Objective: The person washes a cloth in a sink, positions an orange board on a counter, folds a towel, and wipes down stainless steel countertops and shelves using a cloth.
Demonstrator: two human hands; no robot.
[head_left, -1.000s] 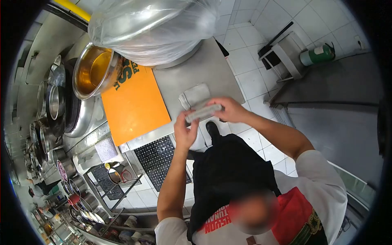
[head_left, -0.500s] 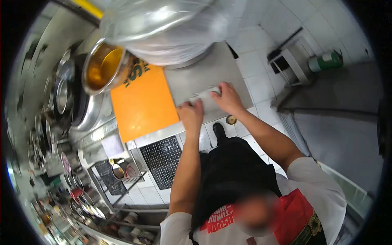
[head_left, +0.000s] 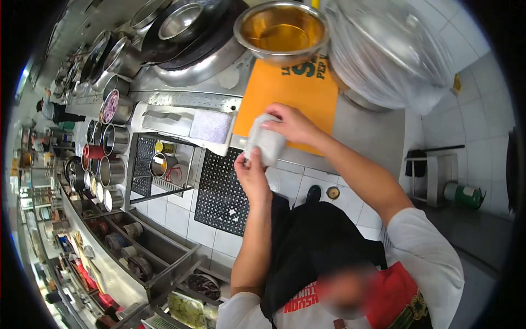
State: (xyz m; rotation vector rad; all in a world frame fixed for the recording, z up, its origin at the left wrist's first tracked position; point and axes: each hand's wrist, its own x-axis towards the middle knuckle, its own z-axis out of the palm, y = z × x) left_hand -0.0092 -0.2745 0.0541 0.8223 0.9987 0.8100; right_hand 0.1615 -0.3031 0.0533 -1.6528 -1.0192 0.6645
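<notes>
A folded whitish-grey cloth is held up between both my hands, over the front edge of the steel counter. My left hand pinches its lower left edge between thumb and fingers. Gripping the upper right part, my right hand has its thumb on the face of the cloth and its fingers over the top. Behind the hands lies an orange board with dark green lettering. A steel bowl of orange-yellow liquid stands at the board's far end.
A large plastic-wrapped container stands right of the bowl. Woks sit on the left. A folded pale towel lies beside a cleaver. Several steel pots line the left. A black perforated mat covers the floor below.
The cloth, pressed flat on the counter right of the orange board before, is now lifted and held in both hands further left. The view has turned toward the left.
</notes>
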